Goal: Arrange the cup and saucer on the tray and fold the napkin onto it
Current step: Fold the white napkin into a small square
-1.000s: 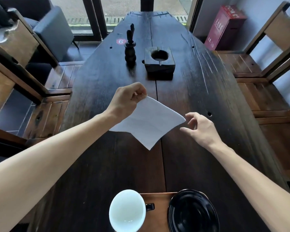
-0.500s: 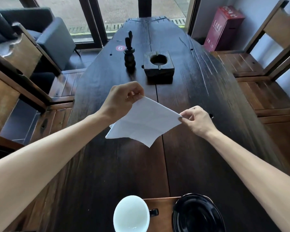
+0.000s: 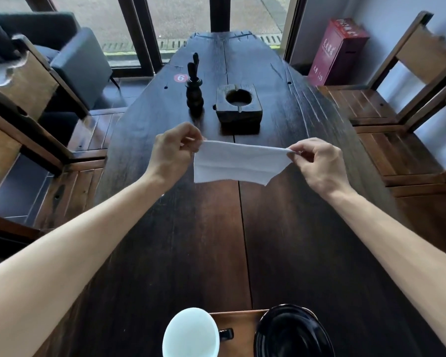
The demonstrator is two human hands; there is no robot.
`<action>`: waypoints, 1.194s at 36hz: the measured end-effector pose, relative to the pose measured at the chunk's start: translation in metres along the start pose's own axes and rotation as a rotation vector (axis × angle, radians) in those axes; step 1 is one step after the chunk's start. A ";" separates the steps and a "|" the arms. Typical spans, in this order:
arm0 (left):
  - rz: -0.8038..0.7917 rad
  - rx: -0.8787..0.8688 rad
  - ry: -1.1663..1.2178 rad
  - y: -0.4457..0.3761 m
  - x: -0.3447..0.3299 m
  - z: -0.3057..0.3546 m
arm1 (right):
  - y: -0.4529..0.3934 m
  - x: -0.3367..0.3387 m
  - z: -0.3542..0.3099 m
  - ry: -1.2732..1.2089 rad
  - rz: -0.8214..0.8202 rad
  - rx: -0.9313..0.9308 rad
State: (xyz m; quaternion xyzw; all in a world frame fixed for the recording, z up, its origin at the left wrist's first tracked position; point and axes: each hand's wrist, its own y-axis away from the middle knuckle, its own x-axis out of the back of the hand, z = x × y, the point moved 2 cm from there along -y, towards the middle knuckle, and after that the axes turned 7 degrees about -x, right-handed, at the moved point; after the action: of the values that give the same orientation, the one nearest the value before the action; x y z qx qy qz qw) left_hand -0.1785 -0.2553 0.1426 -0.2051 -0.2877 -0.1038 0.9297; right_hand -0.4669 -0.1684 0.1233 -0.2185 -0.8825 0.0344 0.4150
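A white napkin (image 3: pixel 238 163) hangs stretched in the air above the middle of the dark wooden table (image 3: pixel 204 240). My left hand (image 3: pixel 174 153) pinches its upper left corner and my right hand (image 3: pixel 316 163) pinches its upper right corner. At the bottom edge of the view lies a brown wooden tray (image 3: pixel 238 328). A cup (image 3: pixel 191 333), white inside with a dark handle, stands at the tray's left end. A glossy black saucer (image 3: pixel 294 333) sits at its right end, apart from the cup.
Beyond the napkin stand a square dark wooden ashtray (image 3: pixel 238 105) and a small black figurine (image 3: pixel 194 91), with a red number sticker (image 3: pixel 180 78) behind. Wooden chairs (image 3: pixel 410 99) flank both long sides. A red box (image 3: pixel 337 51) stands on the floor, far right.
My right hand has taken hold of the napkin's right corner. Both hands have spread apart and pulled the napkin into a flat horizontal band.
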 end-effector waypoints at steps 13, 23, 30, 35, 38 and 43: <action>-0.429 0.203 -0.067 0.146 -0.067 -0.077 | 0.137 -0.052 0.085 0.201 -0.414 -0.037; -0.802 0.214 -0.224 0.184 -0.083 -0.095 | 0.186 -0.060 0.101 0.336 -0.684 -0.019; -0.863 0.142 -0.309 0.190 -0.089 -0.099 | 0.187 -0.060 0.103 0.359 -0.747 -0.118; -0.857 0.168 -0.256 0.173 -0.088 -0.107 | 0.173 -0.058 0.107 0.191 -0.710 -0.281; -0.758 0.216 -0.217 0.155 -0.085 -0.110 | 0.154 -0.057 0.116 0.168 -0.639 -0.290; -0.611 0.274 -0.205 0.118 -0.085 -0.112 | 0.113 -0.057 0.121 0.142 -0.504 -0.323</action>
State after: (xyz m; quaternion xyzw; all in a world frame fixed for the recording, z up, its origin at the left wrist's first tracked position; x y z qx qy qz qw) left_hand -0.1556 -0.1924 -0.0281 0.0079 -0.4389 -0.3163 0.8410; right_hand -0.4850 -0.0761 -0.0241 -0.0576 -0.8718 -0.2256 0.4310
